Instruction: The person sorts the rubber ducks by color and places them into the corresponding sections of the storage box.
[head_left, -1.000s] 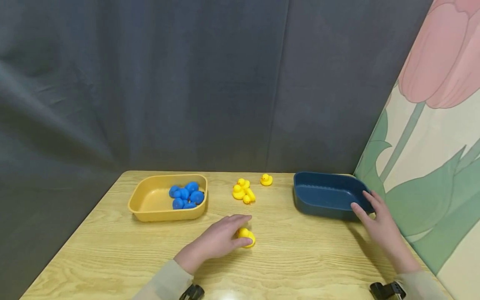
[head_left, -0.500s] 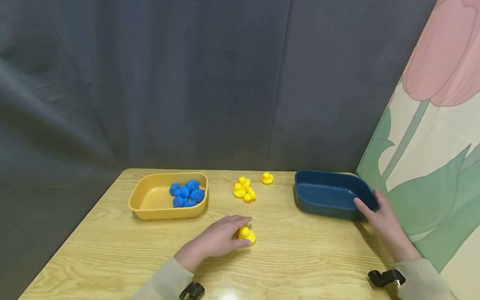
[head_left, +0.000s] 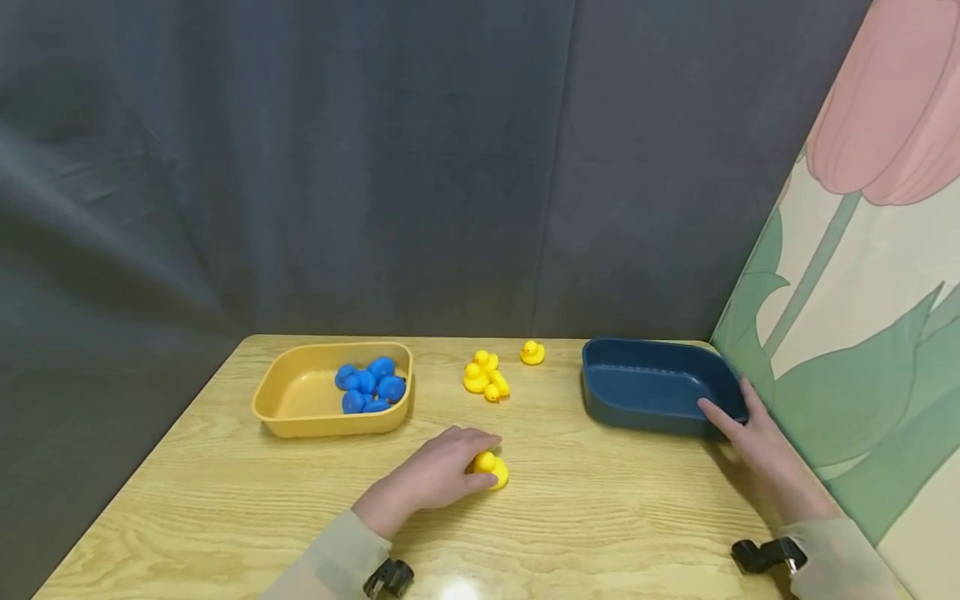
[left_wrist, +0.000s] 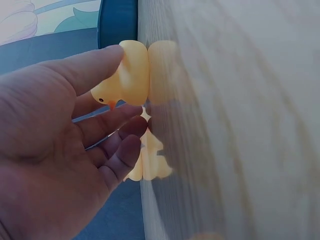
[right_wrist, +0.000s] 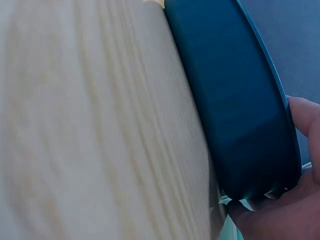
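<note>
In the head view my left hand is at a yellow rubber duck on the table. The left wrist view shows the thumb against the duck's body and a finger behind its head, with the duck held between them and its base at the tabletop. My right hand grips the near right corner of a dark blue plastic bin, its thumb over the rim. Seen from the right wrist, fingers curl around the bin's end wall. No ducks show inside the bin.
A yellow bin at the left holds several blue ducks. Between the bins lies a cluster of yellow ducks, and a single yellow duck sits near the back edge. A grey curtain hangs behind the table; a flower-painted wall borders the right.
My right hand has lowered onto the blue bin's corner, its fingers going outside the wall. The left hand stays around the duck. The view has shifted slightly.
</note>
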